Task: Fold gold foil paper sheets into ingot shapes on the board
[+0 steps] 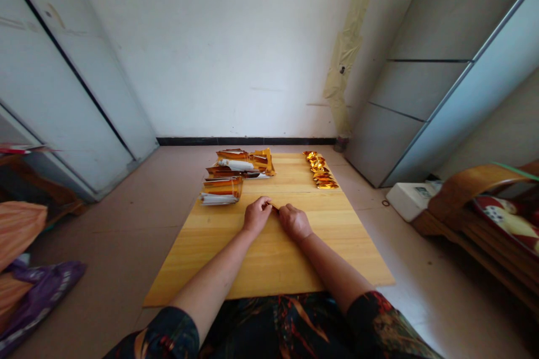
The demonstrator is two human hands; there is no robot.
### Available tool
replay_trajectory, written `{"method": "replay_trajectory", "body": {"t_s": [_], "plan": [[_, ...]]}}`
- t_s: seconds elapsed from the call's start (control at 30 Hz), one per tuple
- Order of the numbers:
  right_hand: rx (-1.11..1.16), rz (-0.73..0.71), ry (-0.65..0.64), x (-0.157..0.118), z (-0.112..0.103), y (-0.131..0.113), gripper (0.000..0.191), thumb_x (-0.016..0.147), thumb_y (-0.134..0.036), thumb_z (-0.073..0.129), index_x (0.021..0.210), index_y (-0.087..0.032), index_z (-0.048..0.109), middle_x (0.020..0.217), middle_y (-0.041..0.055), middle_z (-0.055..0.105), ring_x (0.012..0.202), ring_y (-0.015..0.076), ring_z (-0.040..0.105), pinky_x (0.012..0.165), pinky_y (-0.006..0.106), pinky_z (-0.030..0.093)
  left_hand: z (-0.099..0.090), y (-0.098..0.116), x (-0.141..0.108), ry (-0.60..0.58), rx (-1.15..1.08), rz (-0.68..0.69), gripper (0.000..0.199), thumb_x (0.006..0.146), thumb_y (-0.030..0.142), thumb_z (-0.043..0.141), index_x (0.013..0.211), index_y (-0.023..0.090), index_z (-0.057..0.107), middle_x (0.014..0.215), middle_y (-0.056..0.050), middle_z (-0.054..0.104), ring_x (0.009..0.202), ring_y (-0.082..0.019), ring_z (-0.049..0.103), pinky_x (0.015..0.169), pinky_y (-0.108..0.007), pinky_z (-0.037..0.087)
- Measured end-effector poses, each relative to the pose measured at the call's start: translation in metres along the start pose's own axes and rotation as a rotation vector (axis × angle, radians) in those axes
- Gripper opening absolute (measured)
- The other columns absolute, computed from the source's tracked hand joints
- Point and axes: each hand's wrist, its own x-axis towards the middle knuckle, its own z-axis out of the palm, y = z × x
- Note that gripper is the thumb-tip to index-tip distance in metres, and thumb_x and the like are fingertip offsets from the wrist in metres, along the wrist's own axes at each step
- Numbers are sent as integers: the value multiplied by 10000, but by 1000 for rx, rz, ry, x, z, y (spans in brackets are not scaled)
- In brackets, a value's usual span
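Over the middle of a light wooden board, my left hand and my right hand face each other, both closed. A narrow folded piece of gold foil paper runs between them, pinched at either end by my fingers. Most of it is hidden by the hands. Beyond my left hand lie stacks of gold foil paper with white edges showing. A white rolled bundle rests among the farther sheets. Toward the far right corner, shiny folded gold foil pieces form a row.
The wooden board sits low over a tiled floor, before a white wall. A grey refrigerator-like cabinet stands at right, near a white box and wooden furniture. A purple bag lies at left.
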Motion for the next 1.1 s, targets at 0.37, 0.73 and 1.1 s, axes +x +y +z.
{"method": "replay_trajectory", "body": {"t_s": [0.37,0.73,1.1], "plan": [[24,33,60,-2,2,-1,286,938,-244,375,843,-168,634,808,56,635,648,109,568,536,212,283,13,-1,4,-33,-469,-311,249,734,111,503,949,139,627,748,-17,690,602,-110,646,545,-197,525],[67,24,123,1,0,-11,241,923,-294,402,876,-189,615,836,65,645,745,135,579,612,208,313,12,10,-2,39,-123,-103,259,695,51,512,862,169,672,894,-33,716,850,-159,654,814,-275,508],[196,190,70,1,-9,-17,233,917,-299,394,849,-209,597,859,25,650,699,115,581,564,208,283,13,16,-10,105,-126,-122,441,666,76,562,1094,175,592,904,-27,668,785,-139,620,774,-251,488]]}}
